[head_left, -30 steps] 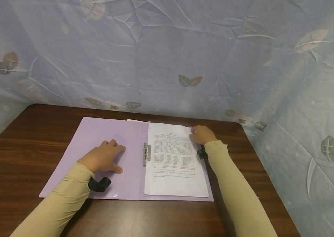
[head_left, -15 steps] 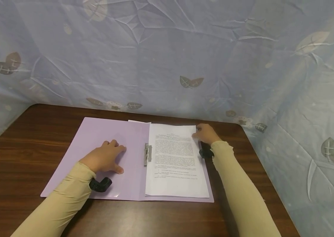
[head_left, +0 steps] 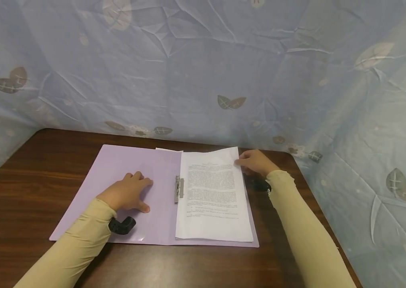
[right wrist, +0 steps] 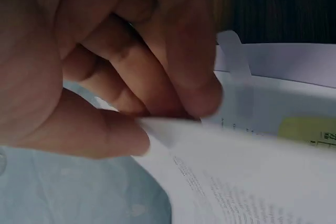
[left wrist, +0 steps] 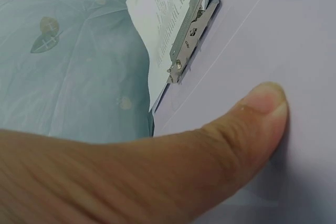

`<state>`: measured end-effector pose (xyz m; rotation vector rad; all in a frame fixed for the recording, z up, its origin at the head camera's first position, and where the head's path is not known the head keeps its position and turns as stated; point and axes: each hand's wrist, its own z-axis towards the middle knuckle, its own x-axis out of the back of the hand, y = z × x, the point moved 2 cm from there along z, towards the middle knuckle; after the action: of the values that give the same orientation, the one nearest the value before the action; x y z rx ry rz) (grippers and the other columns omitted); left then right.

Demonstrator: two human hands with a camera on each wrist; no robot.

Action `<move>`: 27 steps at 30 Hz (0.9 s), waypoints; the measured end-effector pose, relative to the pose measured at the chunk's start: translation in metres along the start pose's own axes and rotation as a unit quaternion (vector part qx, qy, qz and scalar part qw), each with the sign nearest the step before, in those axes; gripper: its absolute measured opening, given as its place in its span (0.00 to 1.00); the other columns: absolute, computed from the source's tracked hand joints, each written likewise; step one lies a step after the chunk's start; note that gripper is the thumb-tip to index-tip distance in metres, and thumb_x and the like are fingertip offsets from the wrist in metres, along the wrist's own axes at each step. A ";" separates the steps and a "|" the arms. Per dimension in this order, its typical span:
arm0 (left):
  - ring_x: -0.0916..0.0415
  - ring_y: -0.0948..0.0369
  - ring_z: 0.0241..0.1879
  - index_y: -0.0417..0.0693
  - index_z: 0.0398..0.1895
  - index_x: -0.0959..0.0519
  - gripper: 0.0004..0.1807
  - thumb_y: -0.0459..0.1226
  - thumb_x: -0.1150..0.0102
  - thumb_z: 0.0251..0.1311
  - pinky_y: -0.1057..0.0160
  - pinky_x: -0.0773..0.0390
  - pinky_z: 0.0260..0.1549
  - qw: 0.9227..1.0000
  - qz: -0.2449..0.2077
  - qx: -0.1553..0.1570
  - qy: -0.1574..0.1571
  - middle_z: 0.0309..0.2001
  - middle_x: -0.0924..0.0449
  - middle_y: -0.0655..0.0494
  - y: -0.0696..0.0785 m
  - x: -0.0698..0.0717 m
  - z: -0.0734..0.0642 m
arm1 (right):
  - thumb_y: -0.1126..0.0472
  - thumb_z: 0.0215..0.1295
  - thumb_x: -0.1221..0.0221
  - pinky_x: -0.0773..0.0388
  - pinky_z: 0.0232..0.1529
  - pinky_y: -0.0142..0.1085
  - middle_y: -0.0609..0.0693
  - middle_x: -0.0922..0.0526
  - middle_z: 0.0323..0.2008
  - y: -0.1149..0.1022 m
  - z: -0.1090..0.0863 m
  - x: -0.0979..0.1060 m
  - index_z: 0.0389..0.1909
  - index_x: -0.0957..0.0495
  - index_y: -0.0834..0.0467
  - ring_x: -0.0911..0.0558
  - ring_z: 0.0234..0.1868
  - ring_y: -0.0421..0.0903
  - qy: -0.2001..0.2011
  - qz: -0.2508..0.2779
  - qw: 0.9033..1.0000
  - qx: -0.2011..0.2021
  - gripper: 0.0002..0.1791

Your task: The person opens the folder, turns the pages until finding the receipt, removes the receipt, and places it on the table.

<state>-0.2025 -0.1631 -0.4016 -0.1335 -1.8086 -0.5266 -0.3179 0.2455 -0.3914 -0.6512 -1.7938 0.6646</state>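
A light purple folder [head_left: 159, 172] lies spread flat, a metal clip [head_left: 179, 189] near its spine. On its right half rests a stack of printed paper [head_left: 213, 228]. My right hand [head_left: 257, 161] pinches the top sheet [right wrist: 252, 166] near its upper right corner between thumb and fingers, and that corner is lifted. Below the raised sheet, the right wrist view shows another page with a yellow patch [right wrist: 307, 128] and a pale tab [right wrist: 236, 56]. My left hand [head_left: 126, 192] rests on the bare left cover with its fingers spread; its thumb [left wrist: 257, 108] lies against the purple surface.
The folder lies on a dark brown wooden table [head_left: 19, 192]. Behind and to the right hangs a pale blue leaf-patterned cloth [head_left: 188, 72]. A strip of white paper [head_left: 168, 150] sticks out beyond the folder's top edge near the spine.
My right hand has moved slightly right and pinches the top sheet's corner, which has risen from the stack. My left hand has stayed in place on the cover.
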 end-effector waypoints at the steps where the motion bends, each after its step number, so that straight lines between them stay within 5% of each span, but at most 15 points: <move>1: 0.33 0.32 0.63 0.38 0.68 0.26 0.47 0.51 0.19 0.47 0.32 0.27 0.59 1.000 0.000 0.001 0.000 0.64 0.30 0.29 0.000 0.000 0.000 | 0.54 0.69 0.35 0.17 0.39 0.41 0.55 0.15 0.40 0.000 -0.003 0.001 0.46 0.16 0.61 0.17 0.38 0.51 -0.012 0.005 1.000 -0.007 0.14; 6: 0.33 0.32 0.63 0.39 0.68 0.26 0.47 0.51 0.19 0.47 0.32 0.28 0.59 1.000 0.001 0.004 0.001 0.64 0.29 0.30 -0.001 -0.001 0.002 | 0.53 0.69 0.35 0.20 0.33 0.36 0.54 0.16 0.36 0.001 -0.015 0.004 0.46 0.16 0.60 0.17 0.33 0.48 -0.061 0.024 0.998 -0.026 0.14; 12: 0.33 0.32 0.64 0.39 0.69 0.26 0.47 0.51 0.19 0.47 0.32 0.28 0.59 1.000 -0.003 0.006 0.001 0.65 0.30 0.31 -0.002 -0.001 0.005 | 0.56 0.71 0.36 0.19 0.33 0.35 0.55 0.17 0.34 0.011 -0.031 0.002 0.46 0.16 0.62 0.18 0.34 0.47 -0.084 0.038 0.996 0.009 0.13; 18: 0.33 0.32 0.64 0.39 0.69 0.26 0.47 0.51 0.20 0.48 0.32 0.28 0.59 1.000 -0.003 0.004 -0.001 0.64 0.30 0.30 -0.002 -0.001 0.006 | 0.56 0.73 0.37 0.20 0.32 0.37 0.54 0.17 0.31 0.028 -0.045 -0.009 0.38 0.17 0.62 0.18 0.33 0.49 -0.078 0.029 0.995 0.054 0.12; 27: 0.32 0.33 0.63 0.39 0.69 0.26 0.47 0.52 0.19 0.46 0.32 0.27 0.59 1.000 0.000 0.007 -0.002 0.64 0.29 0.31 -0.007 -0.002 0.010 | 0.54 0.71 0.35 0.18 0.35 0.39 0.53 0.15 0.35 0.040 -0.051 -0.026 0.41 0.14 0.62 0.18 0.36 0.49 -0.036 0.060 0.996 0.050 0.13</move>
<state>-0.2130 -0.1648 -0.4074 -0.1240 -1.8156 -0.5134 -0.2575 0.2617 -0.4227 -0.6787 -1.7865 0.8628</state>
